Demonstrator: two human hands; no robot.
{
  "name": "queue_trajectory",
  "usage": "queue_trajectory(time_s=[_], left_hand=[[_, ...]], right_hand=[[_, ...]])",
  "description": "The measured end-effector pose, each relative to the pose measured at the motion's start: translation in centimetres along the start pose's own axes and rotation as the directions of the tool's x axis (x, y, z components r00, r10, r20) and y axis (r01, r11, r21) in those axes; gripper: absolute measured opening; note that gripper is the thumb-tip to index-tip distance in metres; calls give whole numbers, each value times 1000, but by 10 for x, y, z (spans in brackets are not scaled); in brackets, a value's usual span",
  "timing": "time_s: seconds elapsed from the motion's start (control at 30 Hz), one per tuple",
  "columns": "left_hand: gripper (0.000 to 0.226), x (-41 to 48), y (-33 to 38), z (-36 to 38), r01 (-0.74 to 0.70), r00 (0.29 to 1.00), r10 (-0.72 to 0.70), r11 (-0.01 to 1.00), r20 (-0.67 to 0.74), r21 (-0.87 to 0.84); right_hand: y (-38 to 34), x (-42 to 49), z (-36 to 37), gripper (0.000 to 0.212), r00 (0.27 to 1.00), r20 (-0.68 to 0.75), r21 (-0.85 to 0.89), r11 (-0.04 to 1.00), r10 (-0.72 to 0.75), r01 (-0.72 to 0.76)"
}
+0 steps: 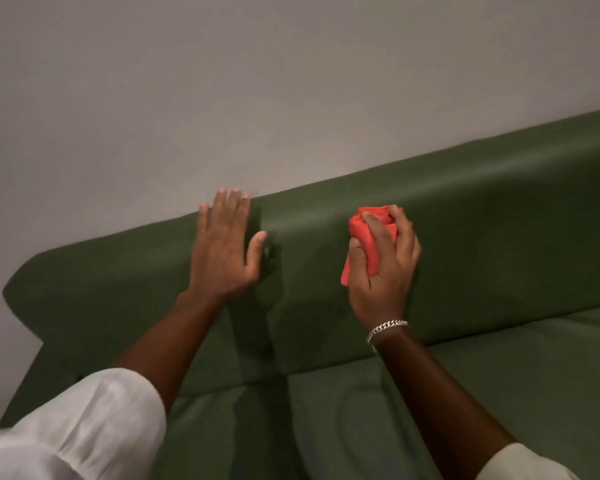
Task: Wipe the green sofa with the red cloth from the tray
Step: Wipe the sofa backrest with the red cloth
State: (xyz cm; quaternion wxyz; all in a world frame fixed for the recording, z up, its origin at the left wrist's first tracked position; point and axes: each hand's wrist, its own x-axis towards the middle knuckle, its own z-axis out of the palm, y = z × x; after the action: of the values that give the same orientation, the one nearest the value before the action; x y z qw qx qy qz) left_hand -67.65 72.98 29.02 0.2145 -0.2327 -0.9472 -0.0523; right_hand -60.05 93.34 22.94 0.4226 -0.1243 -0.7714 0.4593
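While the left hand [222, 251] lies flat on the green sofa [482, 237] backrest near its top edge, fingers straight and together, the right hand [383, 268] presses the bunched red cloth [364, 237] mid-backrest, fingers clamped round it. Best practice: firm overlapping strokes along the backrest. No readable writing or brands.

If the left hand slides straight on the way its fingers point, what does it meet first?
The left hand lies flat on the green sofa backrest, fingers pointing up. It would likely cross the top edge and meet the grey wall; the gap behind is unclear.
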Motion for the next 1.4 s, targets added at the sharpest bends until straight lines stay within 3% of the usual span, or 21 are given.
queue_trajectory(time_s=[0.17,0.33,0.43,0.57,0.63,0.77,0.83,0.93,0.97,1.07,1.1,1.17,1.23,1.27,1.33,1.4], left_hand=[[72,-38,-102,-3,71,997,-73,995,23,75],[77,-46,-165,2,24,997,-33,991,70,133],[77,-47,-175,11,-11,998,-1,983,66,185],[74,-47,-176,18,7,1000,-8,981,6,194],[74,-49,-177,20,10,1000,-7,983,-17,185],[74,-49,-180,27,5,998,5,990,-70,143],[74,-49,-182,30,-10,996,23,991,-91,137],[74,-49,-183,29,-18,995,32,990,-92,141],[74,-49,-183,29,-15,996,29,989,-90,145],[74,-49,-183,32,-4,997,16,987,-74,161],[74,-49,-183,34,-5,998,17,987,-68,160],[73,-48,-184,33,-5,997,15,989,-70,145],[71,-53,-182,28,-17,997,21,998,-80,55],[69,-59,-178,27,-29,995,26,999,-95,-28],[63,-80,-163,20,1,992,-37,961,-123,-278],[56,-100,-141,15,106,982,-180,775,-57,-623]], right_hand=[[-28,-44,60,37,998,63,-8,1000,-29,30],[-49,-62,114,40,999,-49,-64,998,-8,5],[-57,-68,144,42,997,-77,-203,979,-27,10],[-45,-91,162,50,993,23,-413,904,-112,112],[-35,-99,158,53,998,-15,-412,910,-57,46],[-54,-76,178,49,955,-278,-311,932,100,-188],[-67,-74,192,47,970,-244,-363,926,11,-102],[-59,-98,189,47,982,-73,-488,865,-173,116],[-54,-99,184,48,985,-81,-485,869,-152,94],[-59,-73,185,49,942,-309,-304,925,130,-227],[-68,-64,190,47,927,-336,-294,916,169,-274],[-79,-66,197,45,967,-248,-418,894,55,-158],[-81,-84,191,41,992,-70,-498,865,-104,55],[-81,-92,184,39,991,-24,-459,882,-135,109],[-86,-97,170,32,996,0,-275,957,-93,89],[-104,-103,161,26,999,48,-81,997,24,-20]])
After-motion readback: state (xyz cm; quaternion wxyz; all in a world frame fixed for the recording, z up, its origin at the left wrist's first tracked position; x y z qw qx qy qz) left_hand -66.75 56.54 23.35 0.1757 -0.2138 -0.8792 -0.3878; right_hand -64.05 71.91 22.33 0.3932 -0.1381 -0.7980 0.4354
